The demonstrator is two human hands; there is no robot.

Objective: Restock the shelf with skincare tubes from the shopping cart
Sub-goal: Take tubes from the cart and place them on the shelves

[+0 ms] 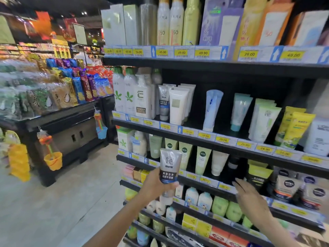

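Currently left hand (pixel 156 184) grips grey-and-navy plastic MEN tube (pixel 170 166) upright (label readable for matching); right hand (pixel 249 196) open, reaching shelfward.

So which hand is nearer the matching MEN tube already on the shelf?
Left. The left hand grips a MEN tube almost straight below the shelved MEN tube, two shelves down. The right hand is open, lower and well off to the right.

Grey "MEN" tube (pixel 169 166), upright, cap-down
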